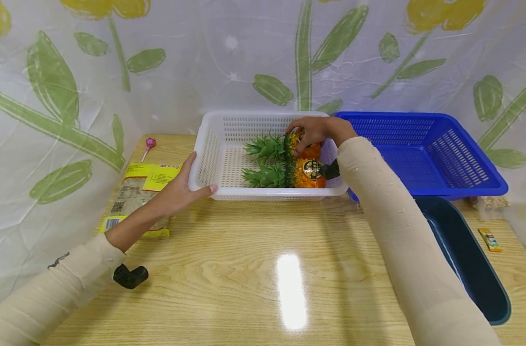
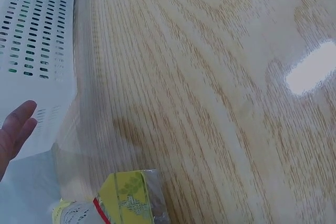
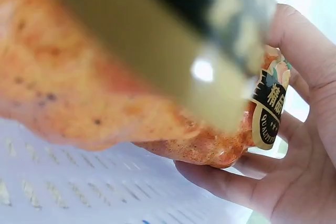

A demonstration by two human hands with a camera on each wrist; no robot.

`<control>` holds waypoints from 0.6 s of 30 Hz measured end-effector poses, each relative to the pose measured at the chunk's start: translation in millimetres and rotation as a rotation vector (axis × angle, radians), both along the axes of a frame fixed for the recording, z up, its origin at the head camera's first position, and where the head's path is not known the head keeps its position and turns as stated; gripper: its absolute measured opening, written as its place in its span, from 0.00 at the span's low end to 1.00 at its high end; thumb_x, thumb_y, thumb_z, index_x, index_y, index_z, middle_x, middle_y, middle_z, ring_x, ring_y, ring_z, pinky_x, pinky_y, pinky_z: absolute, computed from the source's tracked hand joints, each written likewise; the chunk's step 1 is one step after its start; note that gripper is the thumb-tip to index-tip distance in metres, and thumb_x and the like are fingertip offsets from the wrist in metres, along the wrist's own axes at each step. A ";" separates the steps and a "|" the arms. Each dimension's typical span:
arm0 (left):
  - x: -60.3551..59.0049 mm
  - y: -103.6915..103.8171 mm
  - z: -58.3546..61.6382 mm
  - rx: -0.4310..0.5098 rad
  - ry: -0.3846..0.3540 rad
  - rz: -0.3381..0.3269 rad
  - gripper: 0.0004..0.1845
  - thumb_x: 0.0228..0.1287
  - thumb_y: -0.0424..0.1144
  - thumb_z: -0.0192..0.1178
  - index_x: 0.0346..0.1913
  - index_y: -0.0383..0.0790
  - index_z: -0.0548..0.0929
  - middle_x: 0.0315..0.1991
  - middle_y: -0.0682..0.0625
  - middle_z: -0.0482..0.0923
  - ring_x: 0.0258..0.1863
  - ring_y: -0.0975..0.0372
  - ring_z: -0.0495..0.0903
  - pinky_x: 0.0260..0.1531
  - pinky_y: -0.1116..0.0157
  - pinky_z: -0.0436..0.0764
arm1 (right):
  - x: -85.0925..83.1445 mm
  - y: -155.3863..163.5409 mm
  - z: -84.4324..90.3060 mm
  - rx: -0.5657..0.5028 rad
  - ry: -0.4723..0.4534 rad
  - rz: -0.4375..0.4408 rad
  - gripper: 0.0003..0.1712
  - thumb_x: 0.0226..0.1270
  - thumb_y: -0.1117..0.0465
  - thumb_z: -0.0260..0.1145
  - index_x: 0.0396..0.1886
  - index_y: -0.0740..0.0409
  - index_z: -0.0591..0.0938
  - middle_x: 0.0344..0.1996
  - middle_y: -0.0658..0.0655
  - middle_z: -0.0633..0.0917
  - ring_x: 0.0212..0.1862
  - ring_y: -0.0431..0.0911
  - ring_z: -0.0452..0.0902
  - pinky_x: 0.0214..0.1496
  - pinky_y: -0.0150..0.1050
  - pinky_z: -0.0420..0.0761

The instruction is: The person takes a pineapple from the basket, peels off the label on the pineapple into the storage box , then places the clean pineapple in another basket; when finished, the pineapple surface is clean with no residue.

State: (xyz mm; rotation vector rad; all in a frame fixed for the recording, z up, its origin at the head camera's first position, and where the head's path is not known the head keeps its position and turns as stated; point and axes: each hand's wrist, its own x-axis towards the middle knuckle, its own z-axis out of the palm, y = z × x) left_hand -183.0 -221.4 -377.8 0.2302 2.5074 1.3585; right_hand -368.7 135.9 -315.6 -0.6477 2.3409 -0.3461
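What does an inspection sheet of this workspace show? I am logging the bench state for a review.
Surface: glossy light wooden table, with a bright glare patch.
Job's things: white perforated plastic basket holding two orange pineapples with green crowns; the rear pineapple is gripped, the front pineapple lies beside it.
Clutter: yellow printed food packet, pink lollipop, blue perforated plastic basket, dark blue bin, small wrapped bar.
Grippers: left hand rests on the white basket's corner, fingers straight; right hand grips the rear pineapple.
Cables: nothing seen.
Surroundings: translucent plastic sheet printed with green leaves and yellow flowers.
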 end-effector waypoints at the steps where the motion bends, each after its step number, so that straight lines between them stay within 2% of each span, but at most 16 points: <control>1: -0.1 0.0 0.0 -0.005 0.000 -0.001 0.61 0.67 0.55 0.64 0.79 0.53 0.22 0.79 0.34 0.47 0.74 0.41 0.61 0.70 0.38 0.59 | 0.0 0.7 0.0 -0.001 0.004 0.003 0.45 0.68 0.53 0.69 0.80 0.48 0.58 0.78 0.63 0.59 0.76 0.60 0.57 0.64 0.55 0.73; 12: 2.4 0.2 -0.9 0.037 0.004 -0.005 0.60 0.68 0.53 0.64 0.79 0.52 0.23 0.79 0.35 0.46 0.73 0.41 0.62 0.70 0.38 0.60 | -0.3 5.9 0.5 -0.022 0.054 0.006 0.46 0.68 0.50 0.70 0.80 0.48 0.58 0.77 0.65 0.59 0.76 0.61 0.56 0.65 0.57 0.72; 18: 2.8 0.5 -0.1 0.058 0.002 -0.006 0.60 0.68 0.52 0.64 0.79 0.52 0.23 0.79 0.35 0.48 0.73 0.41 0.63 0.70 0.39 0.61 | -2.8 9.1 5.6 -0.046 0.082 -0.005 0.48 0.65 0.49 0.72 0.80 0.48 0.58 0.77 0.65 0.59 0.77 0.61 0.54 0.72 0.60 0.64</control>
